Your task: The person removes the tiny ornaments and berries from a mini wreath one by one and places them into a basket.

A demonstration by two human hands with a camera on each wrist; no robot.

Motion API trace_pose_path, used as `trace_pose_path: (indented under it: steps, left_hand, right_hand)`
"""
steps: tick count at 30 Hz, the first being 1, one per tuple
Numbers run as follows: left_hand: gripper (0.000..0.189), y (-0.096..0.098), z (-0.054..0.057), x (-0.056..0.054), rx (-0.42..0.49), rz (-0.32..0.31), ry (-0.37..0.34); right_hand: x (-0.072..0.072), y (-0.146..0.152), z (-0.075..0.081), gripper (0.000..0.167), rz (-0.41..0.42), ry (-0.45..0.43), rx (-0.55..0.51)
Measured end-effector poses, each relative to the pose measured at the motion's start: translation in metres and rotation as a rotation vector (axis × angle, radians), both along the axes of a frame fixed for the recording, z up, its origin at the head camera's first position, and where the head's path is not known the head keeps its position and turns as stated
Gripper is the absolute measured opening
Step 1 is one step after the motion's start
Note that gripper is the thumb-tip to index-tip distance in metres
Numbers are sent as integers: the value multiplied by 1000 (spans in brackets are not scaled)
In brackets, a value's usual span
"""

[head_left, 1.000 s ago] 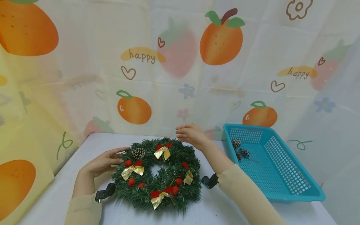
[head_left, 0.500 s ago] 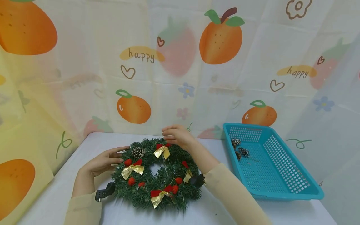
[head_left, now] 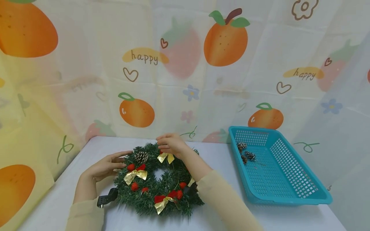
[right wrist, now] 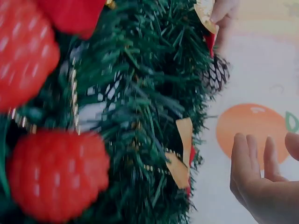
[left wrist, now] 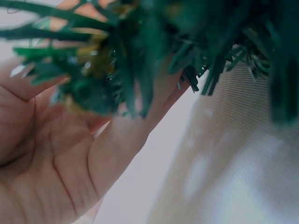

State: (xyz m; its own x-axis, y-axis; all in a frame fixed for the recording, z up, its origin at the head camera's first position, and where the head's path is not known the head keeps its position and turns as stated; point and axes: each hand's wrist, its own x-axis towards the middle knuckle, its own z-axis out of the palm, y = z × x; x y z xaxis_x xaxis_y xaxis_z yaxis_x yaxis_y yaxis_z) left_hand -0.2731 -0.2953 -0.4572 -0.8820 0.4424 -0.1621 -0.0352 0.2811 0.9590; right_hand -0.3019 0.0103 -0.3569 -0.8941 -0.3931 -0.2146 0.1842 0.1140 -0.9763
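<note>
A green Christmas wreath (head_left: 138,202) lies on the white table, decorated with gold-and-red bows, red berries and one snow-tipped pinecone (head_left: 142,157). My left hand (head_left: 105,166) holds its left edge; the left wrist view shows green needles (left wrist: 131,70) between the thumb side and the fingers, hiding the fingertips. Above the far edge my right hand (head_left: 171,146) hovers with loosely bent fingers and nothing in them. Just below it sits the top bow (head_left: 166,157), its red part mostly covered by the hand. The right wrist view shows this hand (right wrist: 268,182) apart from the needles.
At the right stands a turquoise plastic basket (head_left: 289,201) with several small pinecones (head_left: 250,156) by its left wall. A fruit-printed cloth (head_left: 185,106) hangs behind the table. My right forearm crosses over the wreath's right side.
My right hand has moved left and slightly down along the wreath's far edge, from beyond its upper right to over the top bow. The left hand stays in place.
</note>
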Motion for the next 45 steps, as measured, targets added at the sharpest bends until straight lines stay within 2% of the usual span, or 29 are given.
trace_pose_path:
  steps: [20,40,45]
  left_hand:
    - [69,1,1,1,-10,4,5]
    - [69,2,1,0,-21,16,-2]
    - [69,2,1,1,-10,9,4]
  right_hand:
    - [0,-26,-26,34,3,-7,29]
    - [5,-38,-28,37,110,5,126]
    - [3,-40,-31,38,139,29,194]
